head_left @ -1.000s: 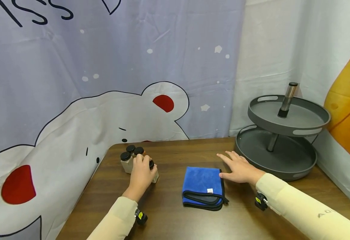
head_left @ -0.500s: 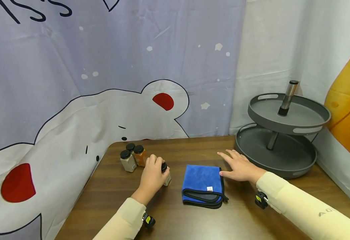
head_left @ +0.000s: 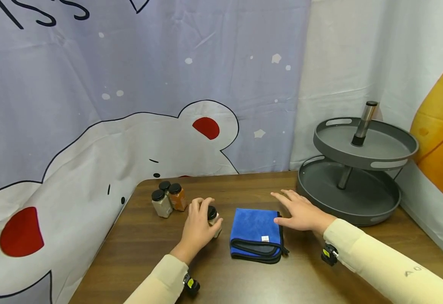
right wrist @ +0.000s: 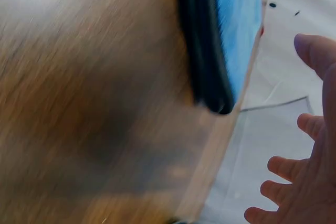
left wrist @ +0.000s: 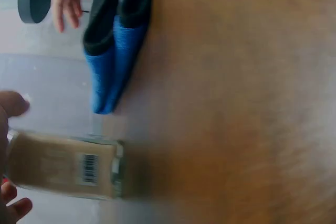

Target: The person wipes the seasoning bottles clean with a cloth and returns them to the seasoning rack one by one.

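Observation:
A spice jar point(head_left: 212, 212) with a black lid and pale contents stands just left of a folded blue cloth point(head_left: 257, 228). My left hand point(head_left: 199, 228) is around the jar, its fingers and thumb spread. In the left wrist view, the thumb stands apart from the glass jar point(left wrist: 58, 166), whose barcode label shows. My right hand point(head_left: 303, 211) hovers with spread fingers at the right edge of the cloth, holding nothing. Its fingers also show in the right wrist view, near the black-edged cloth point(right wrist: 236, 30).
Several more spice jars are grouped at the back left: a pale jar point(head_left: 162, 206), an orange jar point(head_left: 178, 198) and one behind point(head_left: 164, 186). A grey two-tier round tray point(head_left: 358, 211) stands at the back right of the wooden table point(head_left: 221, 278). Printed curtains hang behind.
My left hand has carried the spice jar rightward from the other jars towards the cloth, and its fingers have now loosened around it. My right hand has barely moved.

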`<state>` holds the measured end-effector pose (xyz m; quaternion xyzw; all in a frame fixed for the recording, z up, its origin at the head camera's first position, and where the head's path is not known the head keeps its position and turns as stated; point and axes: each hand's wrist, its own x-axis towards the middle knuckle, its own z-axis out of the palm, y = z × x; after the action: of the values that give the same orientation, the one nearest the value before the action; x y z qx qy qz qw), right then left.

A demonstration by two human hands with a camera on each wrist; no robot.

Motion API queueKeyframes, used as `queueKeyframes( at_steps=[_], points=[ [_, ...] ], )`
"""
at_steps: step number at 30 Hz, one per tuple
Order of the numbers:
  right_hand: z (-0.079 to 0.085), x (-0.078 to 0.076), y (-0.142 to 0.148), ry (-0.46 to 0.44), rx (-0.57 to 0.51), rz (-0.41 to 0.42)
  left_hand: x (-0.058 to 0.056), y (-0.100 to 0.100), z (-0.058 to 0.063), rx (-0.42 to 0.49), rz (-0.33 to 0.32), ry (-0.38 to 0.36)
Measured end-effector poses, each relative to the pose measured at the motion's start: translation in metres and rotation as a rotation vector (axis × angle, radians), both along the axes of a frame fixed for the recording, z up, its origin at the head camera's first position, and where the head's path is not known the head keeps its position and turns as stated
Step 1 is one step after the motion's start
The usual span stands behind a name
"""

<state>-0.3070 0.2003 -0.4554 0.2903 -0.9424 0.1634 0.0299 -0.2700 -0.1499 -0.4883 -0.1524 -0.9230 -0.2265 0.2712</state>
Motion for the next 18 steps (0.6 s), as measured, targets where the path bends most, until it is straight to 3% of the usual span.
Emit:
queueKeyframes(
  at_steps=[5,10,13,18],
  points=[
    [0.005,0.012,-0.02,0.028,-0.007,0.066,-0.001,-0.004,-0.013,0.176,-0.021,-0.097],
    [0.004,0.025,-0.04,0.03,0.001,0.137,-0.005,-0.006,-0.015,0.301,-0.044,-0.206],
    [-0.004,0.035,-0.051,0.013,0.015,0.192,-0.005,-0.007,-0.018,0.346,-0.052,-0.287],
    [-0.023,0.048,-0.064,-0.029,0.051,0.23,-0.005,-0.008,-0.022,0.369,-0.067,-0.359]
  ],
)
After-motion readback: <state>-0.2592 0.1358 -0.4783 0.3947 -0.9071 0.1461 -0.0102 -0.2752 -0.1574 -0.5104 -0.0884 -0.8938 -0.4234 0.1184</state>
